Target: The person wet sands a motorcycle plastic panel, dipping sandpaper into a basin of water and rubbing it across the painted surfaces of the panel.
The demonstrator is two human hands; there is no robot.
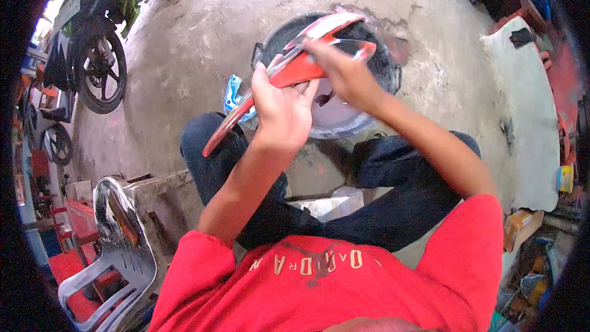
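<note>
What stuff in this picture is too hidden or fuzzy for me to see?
In the head view:
- Right hand: its fingers are blurred, so I can't tell whether they grip anything.
- Red piece: the left hand and right hand cover parts of it.
- Basin: cloudy liquid, hands and the red piece hide its bottom.
- Blue-and-white thing: its markings are too small to read.
- Motorcycle: its top is cut off by the picture's edge.

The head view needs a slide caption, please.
Over a tub, the left hand holds a red panel beneath the right hand.

Panel (296,72) is red w/ wht, basin (386,64) dk gry, tee (258,292) red.
</note>
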